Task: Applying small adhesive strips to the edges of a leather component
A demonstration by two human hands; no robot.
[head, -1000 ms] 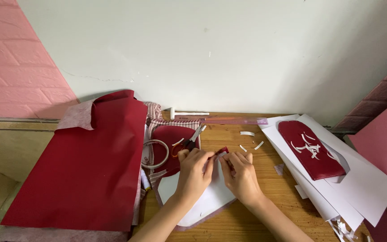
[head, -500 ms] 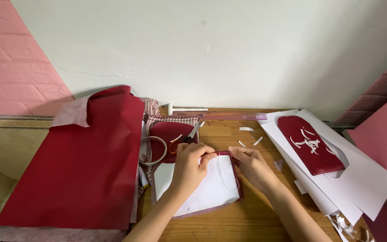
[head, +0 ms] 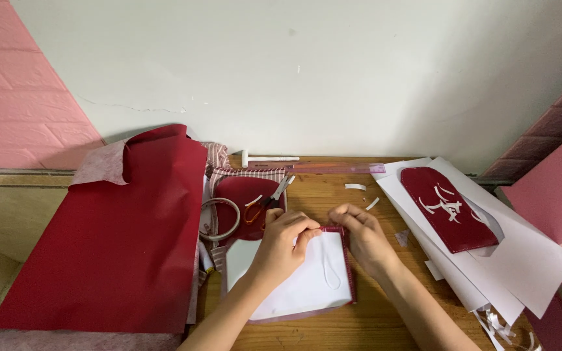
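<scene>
We are looking down at a wooden table (head: pixel 372 312) pushed against a plain white wall (head: pixel 307 71), with pink brick-patterned panels showing at the upper left and right edges of the frame.

Low in the centre, a white sheet (head: pixel 307 286) is lying flat on the table, edged along its top and right side by a dark red strip (head: pixel 348 260). The left hand (head: pixel 285 237) is resting on the sheet's upper left, fingers curled and pinching the strip at the top edge. The right hand (head: pixel 362 234) is sitting just beside it, at the upper right corner, fingertips pinched on the same strip. Both forearms are coming in from the bottom of the frame.

Filling the left half of the frame, a big red sheet (head: pixel 112 247) is draping over the table edge, with a pale pink underside folded back at its upper left corner. Just above the left hand, orange-handled scissors (head: pixel 265 207) are lying on a rounded dark red piece (head: pixel 245 195), with a loop of tape (head: pixel 219 218) to the left of them. Near the wall, a small white mallet (head: pixel 265 158) and a clear pink ruler (head: pixel 326 168) are lying side by side.

At right, a stack of white papers (head: pixel 521 260) is fanning out towards the lower right corner. On top of it, a dark red arched cut-out (head: pixel 450 208) is carrying white curled marks. A few white paper scraps (head: pixel 359 188) are scattered between the ruler and the hands.
</scene>
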